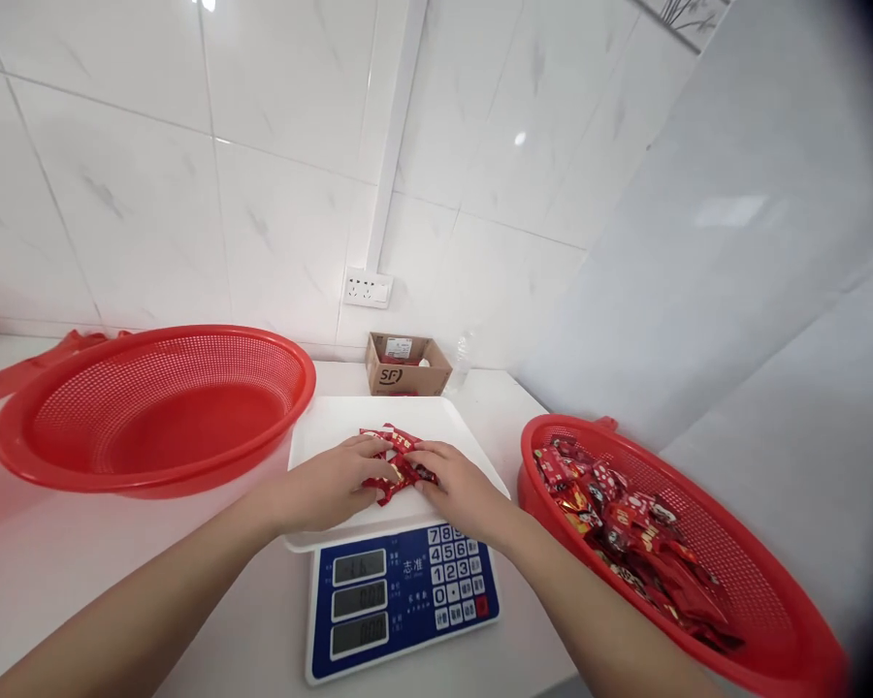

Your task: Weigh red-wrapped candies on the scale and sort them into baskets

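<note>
A small heap of red wrapped snack packets (402, 442) lies on the white pan (335, 417) of a digital scale. From the left, my left hand (339, 482) curls its fingers over the packets. My right hand (462, 485) closes on the same heap from the other side, thumb low and fingers on top. Fingers partly hide the packets, so how many each hand grips cannot be seen. Below the pan, the scale's blue panel (407, 640) has a keypad at right and several small displays at left; their digits are faint.
At right, a red plastic basket (763, 523) holds many wrapped packets. Another red perforated basket (152, 475) stands left of the scale. Behind the pan are a small cardboard box (411, 378) and a clear plastic bottle (464, 359), near a tiled wall with a socket (368, 288).
</note>
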Tool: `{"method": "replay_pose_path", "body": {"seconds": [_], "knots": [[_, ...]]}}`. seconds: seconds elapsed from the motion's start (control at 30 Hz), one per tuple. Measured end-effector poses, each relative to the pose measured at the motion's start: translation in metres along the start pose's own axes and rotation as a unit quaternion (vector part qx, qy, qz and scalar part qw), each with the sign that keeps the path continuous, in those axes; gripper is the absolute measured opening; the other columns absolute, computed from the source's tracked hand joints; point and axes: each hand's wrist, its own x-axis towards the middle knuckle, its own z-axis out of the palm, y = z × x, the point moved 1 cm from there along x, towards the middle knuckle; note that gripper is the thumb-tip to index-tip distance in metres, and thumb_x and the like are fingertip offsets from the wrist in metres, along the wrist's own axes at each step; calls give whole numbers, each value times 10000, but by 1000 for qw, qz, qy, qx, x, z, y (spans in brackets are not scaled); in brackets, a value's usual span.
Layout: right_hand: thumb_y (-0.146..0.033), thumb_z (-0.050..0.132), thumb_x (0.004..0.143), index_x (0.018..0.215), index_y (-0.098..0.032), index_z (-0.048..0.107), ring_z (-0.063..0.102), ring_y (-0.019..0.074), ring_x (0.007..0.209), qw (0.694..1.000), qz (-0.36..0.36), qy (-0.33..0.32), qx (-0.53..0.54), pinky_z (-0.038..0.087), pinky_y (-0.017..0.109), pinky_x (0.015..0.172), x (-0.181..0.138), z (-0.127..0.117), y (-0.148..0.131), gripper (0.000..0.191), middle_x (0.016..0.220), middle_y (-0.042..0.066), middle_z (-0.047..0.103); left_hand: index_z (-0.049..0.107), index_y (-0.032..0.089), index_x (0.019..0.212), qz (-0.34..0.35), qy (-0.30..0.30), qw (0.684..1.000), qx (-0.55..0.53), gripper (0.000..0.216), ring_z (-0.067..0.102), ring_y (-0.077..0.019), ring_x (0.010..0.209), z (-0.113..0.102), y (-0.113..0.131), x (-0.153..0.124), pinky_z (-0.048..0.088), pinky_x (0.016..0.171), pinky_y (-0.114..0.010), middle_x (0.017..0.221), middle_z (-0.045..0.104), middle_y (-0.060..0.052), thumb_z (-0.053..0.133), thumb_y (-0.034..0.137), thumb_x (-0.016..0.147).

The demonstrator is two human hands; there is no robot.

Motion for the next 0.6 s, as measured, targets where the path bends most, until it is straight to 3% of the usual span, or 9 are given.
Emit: {"method": "replay_pose_path", "body": {"seconds": [0.1, 0.23, 0.37, 0.6], "knots": [[-7, 509, 802, 1227, -204, 640, 546, 226, 1240, 1000, 10, -4, 10, 428, 419, 1076, 5, -3, 8, 487, 1318, 93, 602, 681, 224, 895, -11, 8, 1000, -14, 286, 520, -240, 1257, -2, -9, 5, 487, 989, -372, 1312, 591, -43, 445, 65, 881], [12, 484, 789, 1195, -217, 655, 541, 238, 1254, 999, 42, 5, 8, 432, 448, 1067, 6, -5, 26, 496, 1344, 102, 579, 674, 231, 1091, -52, 33, 998, -14, 355, 538, -290, 1255, 1, -23, 9, 510, 960, -418, 1459, 487, -68, 439, 85, 869], [-64, 499, 840, 1201, -184, 649, 500, 273, 1292, 997, 73, 21, 0, 397, 501, 1078, 15, -7, 37, 409, 1368, 144, 553, 614, 249, 1251, -81, 30, 996, 8, 380, 490, -295, 1307, 4, -30, 11, 458, 1029, -450, 1503, 443, -74, 498, 171, 897], [-185, 564, 879, 1229, -184, 620, 541, 264, 1231, 999, 51, -18, 2, 406, 449, 1050, 49, 1, 11, 354, 1292, 124, 615, 565, 276, 1308, -48, 24, 998, 24, 397, 314, -290, 1424, 6, -30, 9, 352, 1120, -492, 1509, 436, -70, 555, 208, 917]]}}
